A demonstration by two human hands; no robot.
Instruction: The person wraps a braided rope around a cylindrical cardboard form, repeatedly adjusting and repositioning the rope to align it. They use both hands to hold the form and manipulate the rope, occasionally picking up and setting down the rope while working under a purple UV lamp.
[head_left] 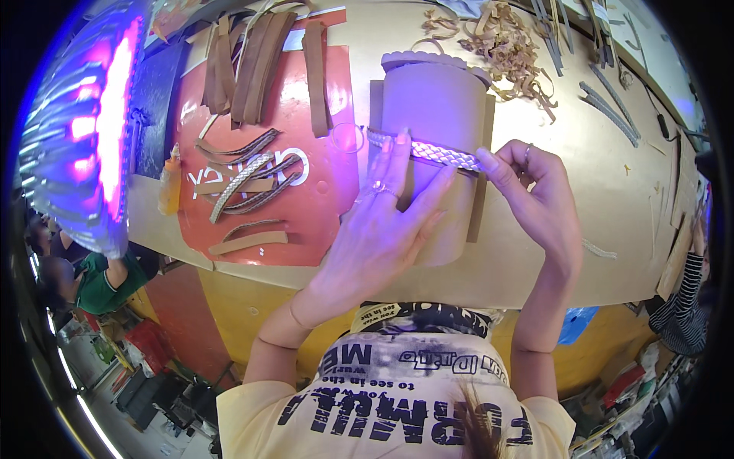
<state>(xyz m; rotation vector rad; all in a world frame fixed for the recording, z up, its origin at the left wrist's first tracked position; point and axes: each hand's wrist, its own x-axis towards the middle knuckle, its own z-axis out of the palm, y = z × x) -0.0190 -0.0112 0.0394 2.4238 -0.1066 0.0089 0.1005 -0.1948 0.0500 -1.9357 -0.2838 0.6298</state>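
- Pressing flat, the left hand (382, 222) lies with fingers spread wide over the tan leather cylinder piece (436, 115), fingertips touching the pale braided strap (428, 151) that runs across it.
- Pinching the strap's right end, the right hand (535, 199) holds it between thumb and forefinger against the leather's edge (a ring shows on each hand).
- Left of the left hand sits a red mat (321, 214) carrying brown leather strips (256, 65) and more braided pieces (245, 180).
- Beyond the right hand, a tangle of tan leather scraps (508, 42) lies on the workbench (612, 214).
- A yellow glue bottle (170, 183) stands just beside the mat's far left edge.
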